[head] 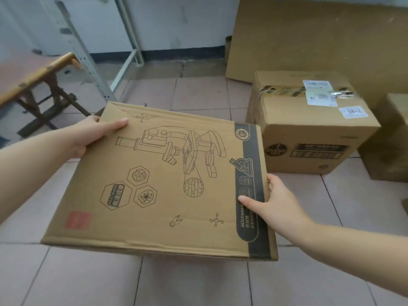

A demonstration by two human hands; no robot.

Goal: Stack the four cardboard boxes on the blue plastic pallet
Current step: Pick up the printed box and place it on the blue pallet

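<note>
Both hands, left [88, 135] and right [273, 204], clasp a flat microscope box [163, 184] by opposite edges, above the floor, left of a taped box [309, 129]. Best kept level (pallet unseen).

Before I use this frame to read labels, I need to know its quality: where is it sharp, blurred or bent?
Head view: the microscope box held by both hands is sharp, print readable; the taped box behind is smeared, labels mostly unreadable; wide-angle bending curves the floor tiles and the shelf frame; light is soft, without glare.
</note>
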